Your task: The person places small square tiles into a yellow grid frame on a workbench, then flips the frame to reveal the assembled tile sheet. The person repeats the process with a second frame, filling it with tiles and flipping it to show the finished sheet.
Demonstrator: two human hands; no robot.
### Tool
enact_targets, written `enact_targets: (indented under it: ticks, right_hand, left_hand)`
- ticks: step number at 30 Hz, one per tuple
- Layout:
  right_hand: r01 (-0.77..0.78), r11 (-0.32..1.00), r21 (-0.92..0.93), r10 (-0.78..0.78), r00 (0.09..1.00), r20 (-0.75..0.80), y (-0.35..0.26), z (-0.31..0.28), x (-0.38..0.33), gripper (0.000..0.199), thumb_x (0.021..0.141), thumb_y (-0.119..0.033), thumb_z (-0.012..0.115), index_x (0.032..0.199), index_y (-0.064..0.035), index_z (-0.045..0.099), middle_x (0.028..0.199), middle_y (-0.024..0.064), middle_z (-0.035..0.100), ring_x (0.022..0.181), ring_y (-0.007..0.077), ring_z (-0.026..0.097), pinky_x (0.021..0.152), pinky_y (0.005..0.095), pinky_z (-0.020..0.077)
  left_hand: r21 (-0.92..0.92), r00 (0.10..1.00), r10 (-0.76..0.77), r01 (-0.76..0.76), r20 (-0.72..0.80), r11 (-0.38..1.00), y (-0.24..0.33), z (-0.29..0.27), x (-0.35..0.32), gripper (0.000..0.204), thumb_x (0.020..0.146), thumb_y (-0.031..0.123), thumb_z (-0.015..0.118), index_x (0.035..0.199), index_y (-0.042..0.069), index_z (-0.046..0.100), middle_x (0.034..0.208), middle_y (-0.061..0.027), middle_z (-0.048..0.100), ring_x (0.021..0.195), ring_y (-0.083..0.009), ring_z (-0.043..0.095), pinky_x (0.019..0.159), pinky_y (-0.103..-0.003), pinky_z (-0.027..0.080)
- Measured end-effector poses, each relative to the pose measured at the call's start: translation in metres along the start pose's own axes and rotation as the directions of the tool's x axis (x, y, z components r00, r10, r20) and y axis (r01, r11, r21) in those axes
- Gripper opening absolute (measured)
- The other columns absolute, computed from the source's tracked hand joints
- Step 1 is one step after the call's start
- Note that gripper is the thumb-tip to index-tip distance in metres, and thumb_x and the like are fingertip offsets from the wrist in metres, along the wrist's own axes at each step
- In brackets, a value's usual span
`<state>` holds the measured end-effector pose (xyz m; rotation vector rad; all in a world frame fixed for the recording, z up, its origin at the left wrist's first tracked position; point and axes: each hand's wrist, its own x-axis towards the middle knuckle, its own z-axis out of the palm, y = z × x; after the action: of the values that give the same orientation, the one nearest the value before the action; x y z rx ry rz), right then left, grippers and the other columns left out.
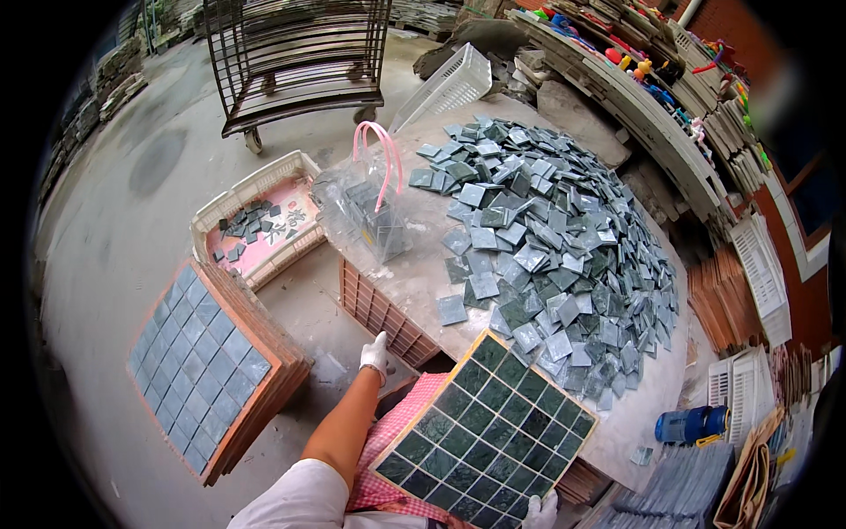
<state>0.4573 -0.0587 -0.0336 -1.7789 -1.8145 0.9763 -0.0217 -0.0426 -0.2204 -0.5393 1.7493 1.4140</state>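
A square board of dark green stone tiles (480, 432), set in a pale grid, stands tilted in front of my body. My right hand (540, 511), in a white glove, is closed on its lower right edge. My left hand (375, 354), also gloved in white, reaches forward to the lower edge of a brown gridded plastic panel (385, 310) beneath the tabletop's rim. Its fingers are bunched and small; whether they grip the panel cannot be made out. Loose square tiles (538, 238) are heaped on the pale round tabletop (423, 295) ahead.
Left of me, a tilted stack of boards carries grey tiles (201, 357) on top. A shallow white crate (304, 167) with dark tile pieces, a clear bag (361, 212) with pink handles, and a wheeled metal rack (300, 62) stand beyond. A blue bottle (692, 426) sits at right.
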Motion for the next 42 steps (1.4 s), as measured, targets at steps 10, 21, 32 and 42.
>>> enact_targets:
  ticks: [10, 21, 32, 42]
  right_hand:
    - [0.211, 0.955, -0.209, -0.222, 0.974, -0.031, -0.018, -0.014, -0.005, 0.041, 0.085, -0.025, 0.065, 0.118, -0.0025, 0.056, 0.106, 0.0151, 0.064, 0.093, 0.0272, 0.063, 0.084, 0.0365, 0.0487]
    - [0.060, 0.641, 0.765, -0.307, 0.934, 0.184, -0.110, 0.040, -0.006, 0.029, 0.089, -0.012, 0.063, 0.112, 0.0047, 0.056, 0.099, 0.0110, 0.065, 0.086, 0.0170, 0.064, 0.080, 0.0296, 0.0516]
    - [-0.106, 0.278, 0.955, -0.329, 0.923, 0.199, -0.215, 0.084, -0.025, 0.056, 0.093, -0.036, 0.055, 0.132, 0.0011, 0.042, 0.129, 0.0068, 0.050, 0.118, 0.0152, 0.044, 0.100, 0.0330, 0.0345]
    - [-0.113, 0.633, 0.766, -0.050, 0.981, 0.186, -0.043, -0.017, -0.017, 0.034, 0.093, -0.021, 0.053, 0.118, 0.0024, 0.056, 0.104, 0.0005, 0.058, 0.090, 0.0079, 0.049, 0.083, 0.0246, 0.0409]
  left_hand:
    - [-0.135, 0.984, 0.145, -0.130, 0.104, 0.982, 0.116, -0.096, -0.067, 0.018, 0.081, 0.011, 0.049, 0.096, 0.002, 0.053, 0.092, -0.0154, 0.061, 0.081, -0.0340, 0.062, 0.072, -0.051, 0.053]
    - [-0.398, 0.654, 0.741, -0.646, 0.152, 0.651, 0.146, -0.300, -0.335, 0.038, 0.079, 0.014, 0.052, 0.115, 0.002, 0.054, 0.105, -0.0113, 0.060, 0.093, -0.0227, 0.061, 0.076, -0.036, 0.051]
    - [-0.428, 0.317, 0.610, -0.487, 0.726, 0.762, 0.066, -0.139, -0.330, 0.086, 0.073, 0.044, 0.067, 0.140, 0.004, 0.031, 0.135, -0.0139, 0.044, 0.119, -0.0313, 0.048, 0.097, -0.046, 0.042]
    - [0.122, 0.375, 0.166, -0.634, 0.912, 0.764, 0.056, -0.118, -0.284, 0.072, 0.085, 0.041, 0.066, 0.130, -0.009, 0.041, 0.125, -0.0121, 0.053, 0.114, -0.0182, 0.050, 0.098, -0.033, 0.040]
